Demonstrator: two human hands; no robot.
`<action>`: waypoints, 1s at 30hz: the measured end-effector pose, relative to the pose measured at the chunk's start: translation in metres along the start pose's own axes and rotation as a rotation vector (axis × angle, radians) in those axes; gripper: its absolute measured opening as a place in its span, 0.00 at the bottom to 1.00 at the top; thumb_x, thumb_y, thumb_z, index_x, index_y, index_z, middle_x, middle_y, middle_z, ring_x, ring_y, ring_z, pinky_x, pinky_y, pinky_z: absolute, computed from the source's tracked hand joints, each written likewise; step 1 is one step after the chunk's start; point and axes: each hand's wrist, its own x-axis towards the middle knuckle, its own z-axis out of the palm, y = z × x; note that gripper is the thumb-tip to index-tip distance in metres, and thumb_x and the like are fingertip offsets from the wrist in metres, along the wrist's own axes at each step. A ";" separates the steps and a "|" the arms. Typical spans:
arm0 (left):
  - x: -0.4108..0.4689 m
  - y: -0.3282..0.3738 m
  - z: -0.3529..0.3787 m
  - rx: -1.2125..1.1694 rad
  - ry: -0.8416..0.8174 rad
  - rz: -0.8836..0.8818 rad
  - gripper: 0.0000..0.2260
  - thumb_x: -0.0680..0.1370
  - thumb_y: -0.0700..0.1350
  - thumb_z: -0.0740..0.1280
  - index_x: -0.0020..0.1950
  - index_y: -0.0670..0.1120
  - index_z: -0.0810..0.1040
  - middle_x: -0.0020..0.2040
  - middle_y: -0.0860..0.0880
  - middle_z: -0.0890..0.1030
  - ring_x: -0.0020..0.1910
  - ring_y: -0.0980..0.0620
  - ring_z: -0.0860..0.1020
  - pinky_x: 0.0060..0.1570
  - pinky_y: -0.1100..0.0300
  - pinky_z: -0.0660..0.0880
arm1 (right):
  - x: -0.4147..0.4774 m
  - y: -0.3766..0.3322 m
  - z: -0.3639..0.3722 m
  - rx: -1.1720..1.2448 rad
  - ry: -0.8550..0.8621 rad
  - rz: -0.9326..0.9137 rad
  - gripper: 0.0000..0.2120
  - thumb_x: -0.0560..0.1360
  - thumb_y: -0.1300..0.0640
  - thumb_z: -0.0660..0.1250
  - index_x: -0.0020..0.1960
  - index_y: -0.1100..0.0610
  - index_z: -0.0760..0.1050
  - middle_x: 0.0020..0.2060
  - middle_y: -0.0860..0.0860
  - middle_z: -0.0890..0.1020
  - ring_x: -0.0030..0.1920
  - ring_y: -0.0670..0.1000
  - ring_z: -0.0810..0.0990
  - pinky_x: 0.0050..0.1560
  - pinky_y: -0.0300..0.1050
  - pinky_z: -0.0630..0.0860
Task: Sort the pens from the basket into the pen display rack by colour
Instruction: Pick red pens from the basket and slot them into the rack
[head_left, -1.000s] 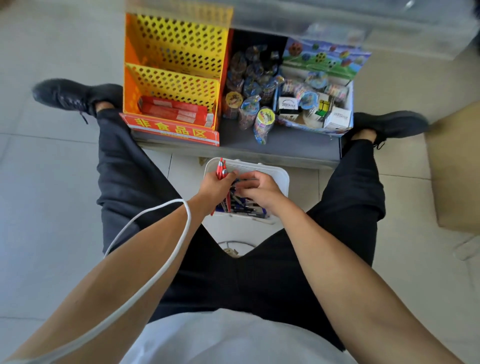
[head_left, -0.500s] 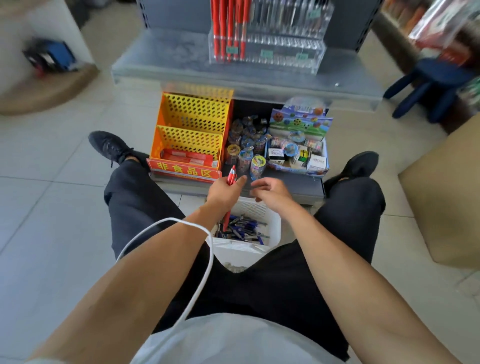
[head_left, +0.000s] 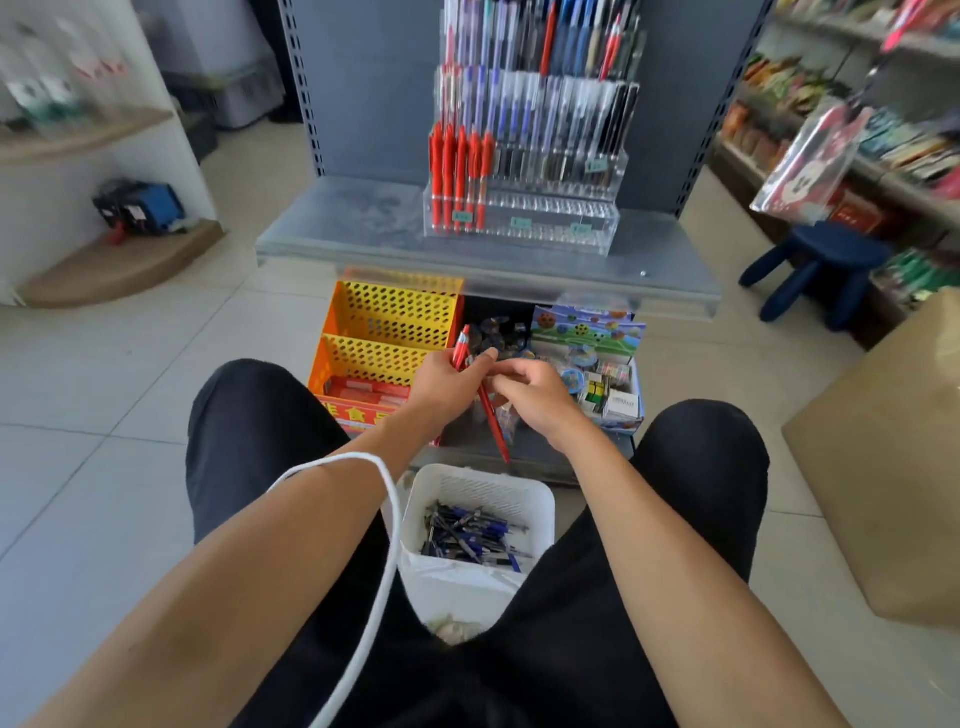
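My left hand (head_left: 444, 382) grips a small bunch of red pens (head_left: 491, 421), tips slanting down to the right. My right hand (head_left: 530, 392) is right beside it, fingers pinched at those pens. Between my knees on the floor stands a white basket (head_left: 535, 493) holding several blue and dark pens (head_left: 470, 532). A clear tiered pen display rack (head_left: 566, 218) stands on the grey shelf above, with several red pens (head_left: 460, 171) in its lower left slots and blue, black and red pens higher up.
A yellow-orange perforated bin (head_left: 389, 332) and a box of small toys (head_left: 602, 379) sit on the low shelf under the grey shelf (head_left: 353, 228). A blue stool (head_left: 821, 270) stands to the right, with a tan box (head_left: 893, 457) near it. A white cable (head_left: 384, 545) loops over my left forearm.
Both hands lifted out of the basket with the red pens and rose in front of the low shelf. My view tilted up, bringing the rack into sight.
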 end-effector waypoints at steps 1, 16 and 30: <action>0.006 0.005 -0.003 -0.020 0.007 0.014 0.20 0.74 0.62 0.70 0.39 0.45 0.79 0.29 0.47 0.77 0.29 0.49 0.75 0.34 0.56 0.72 | 0.004 -0.004 -0.002 0.015 -0.008 -0.026 0.06 0.80 0.59 0.67 0.54 0.50 0.81 0.46 0.44 0.84 0.47 0.41 0.82 0.49 0.36 0.78; 0.142 0.094 -0.055 -0.404 -0.112 0.092 0.18 0.84 0.55 0.61 0.42 0.42 0.68 0.27 0.50 0.72 0.21 0.54 0.60 0.23 0.62 0.55 | 0.155 -0.100 -0.051 -0.185 -0.123 -0.167 0.10 0.72 0.60 0.78 0.53 0.57 0.85 0.42 0.51 0.88 0.45 0.47 0.86 0.52 0.44 0.83; 0.177 0.083 -0.057 -0.600 -0.078 0.264 0.24 0.83 0.61 0.56 0.41 0.47 0.83 0.39 0.42 0.82 0.40 0.44 0.80 0.40 0.54 0.79 | 0.251 -0.136 -0.084 0.220 0.496 -0.560 0.05 0.73 0.60 0.78 0.47 0.55 0.84 0.39 0.52 0.87 0.42 0.54 0.87 0.46 0.53 0.85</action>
